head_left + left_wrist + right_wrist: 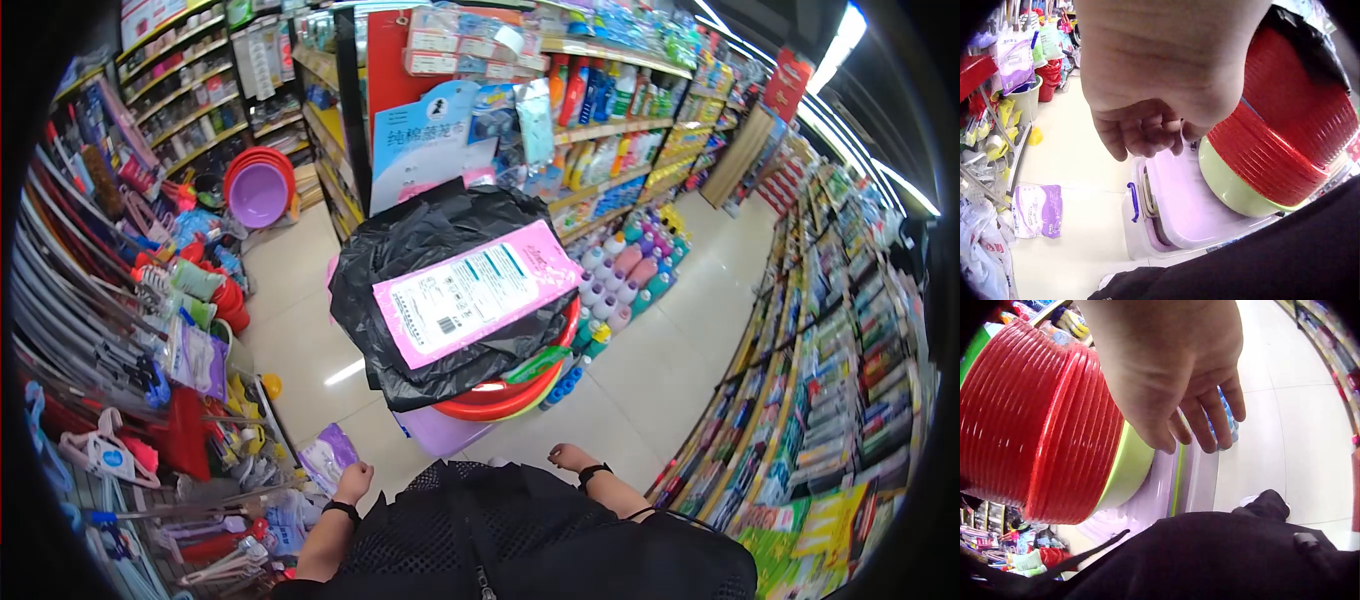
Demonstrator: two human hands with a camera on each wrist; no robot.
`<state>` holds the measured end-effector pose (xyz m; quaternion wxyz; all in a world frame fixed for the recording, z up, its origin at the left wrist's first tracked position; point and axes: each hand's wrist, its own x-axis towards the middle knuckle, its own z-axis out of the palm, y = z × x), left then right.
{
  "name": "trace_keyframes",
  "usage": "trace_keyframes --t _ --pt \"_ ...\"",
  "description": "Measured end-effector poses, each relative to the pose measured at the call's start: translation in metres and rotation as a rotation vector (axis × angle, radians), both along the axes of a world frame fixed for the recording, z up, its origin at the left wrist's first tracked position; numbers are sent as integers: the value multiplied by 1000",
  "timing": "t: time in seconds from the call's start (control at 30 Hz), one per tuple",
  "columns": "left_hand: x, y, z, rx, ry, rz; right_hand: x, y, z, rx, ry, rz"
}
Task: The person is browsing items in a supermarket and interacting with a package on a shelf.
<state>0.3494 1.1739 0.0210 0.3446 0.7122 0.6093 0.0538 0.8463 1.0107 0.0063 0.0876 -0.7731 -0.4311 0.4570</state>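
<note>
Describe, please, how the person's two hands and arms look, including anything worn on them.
The left hand and right hand have no gloves; each wrist has a black band. Forearms are uncovered, below a black, partly mesh garment with a zip.

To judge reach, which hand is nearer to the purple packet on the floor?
Left. The left hand is right of the packet; the right hand is much farther right.

Head view: from above, wide, facing forward and down. Left wrist view: close, downward past left hand [1160, 81]. Right wrist view: close, downward past right hand [1175, 375]. Red basins [500, 402] in all 3; purple packet [328, 457] in head, left wrist.
</note>
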Motion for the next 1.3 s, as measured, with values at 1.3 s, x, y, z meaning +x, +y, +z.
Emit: trace_keyframes --t 1.3 --pt "147 -351 -31 -258 -56 1102 68 168 -15 19 -19 1240"
